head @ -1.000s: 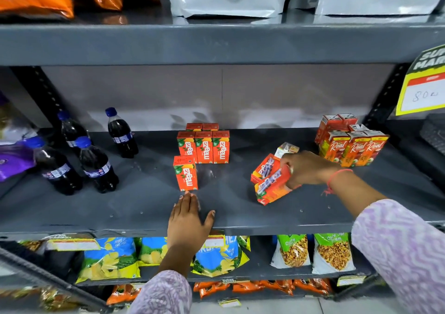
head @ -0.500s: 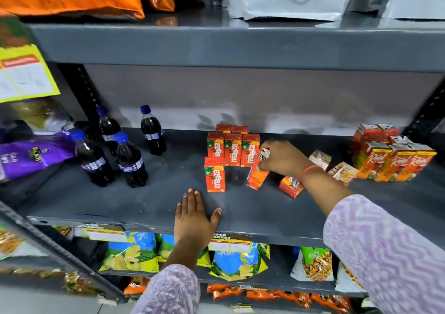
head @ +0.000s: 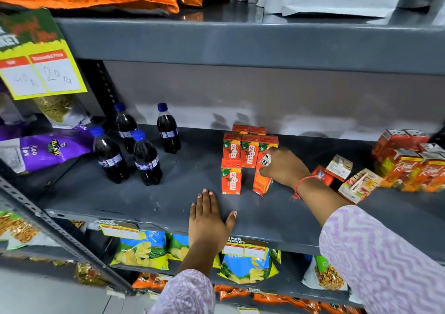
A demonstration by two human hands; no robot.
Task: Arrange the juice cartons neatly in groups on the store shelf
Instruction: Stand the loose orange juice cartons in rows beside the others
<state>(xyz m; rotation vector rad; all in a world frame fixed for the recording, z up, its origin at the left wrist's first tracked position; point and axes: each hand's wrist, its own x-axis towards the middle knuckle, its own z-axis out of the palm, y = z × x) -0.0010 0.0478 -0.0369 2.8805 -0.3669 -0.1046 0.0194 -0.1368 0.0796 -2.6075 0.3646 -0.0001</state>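
A group of orange Maaza juice cartons (head: 240, 148) stands mid-shelf, with one more Maaza carton (head: 231, 176) upright in front of them. My right hand (head: 284, 166) grips another orange carton (head: 261, 184), tilted, its lower edge on the grey shelf (head: 120, 198) just right of that front carton. My left hand (head: 208, 219) lies flat on the shelf's front edge, fingers apart, holding nothing. Three loose cartons (head: 349, 178) lie tipped to the right, next to a standing group of Real cartons (head: 409, 162).
Several dark cola bottles (head: 134, 145) stand at the shelf's left. A yellow price sign (head: 38, 72) hangs at upper left. Snack bags (head: 142, 251) fill the shelf below, and orange and white bags sit on the shelf above.
My right hand carried one orange carton left from the tipped pile and now sets it beside the front Maaza carton. The view shifted left. My left hand stayed put.
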